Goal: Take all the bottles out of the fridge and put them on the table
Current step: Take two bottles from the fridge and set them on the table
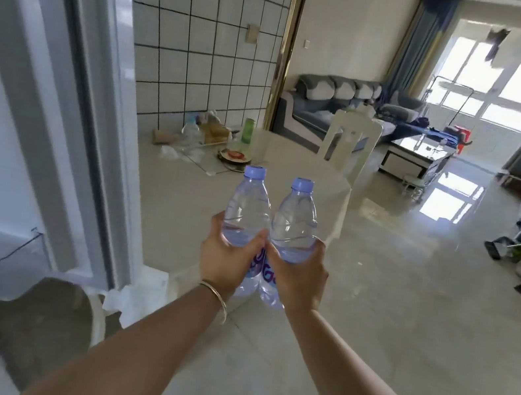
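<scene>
Carry step. Left hand (pixel 229 261) grips one water bottle (pixel 246 215), right hand (pixel 297 275) grips a second bottle (pixel 293 227); both upright, touching, held over the counter (pixel 294 154) near its right edge. Fridge door (pixel 28 86) open at left. Next: lower both onto bare counter and let go.

Left hand (pixel 226 261), right hand (pixel 297 275) each grip upright bottle; bottles touching, above table (pixel 183 190).

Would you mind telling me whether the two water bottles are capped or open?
Capped. The left bottle and right bottle each show a blue cap on top, and both stand upright in the hands.
</scene>
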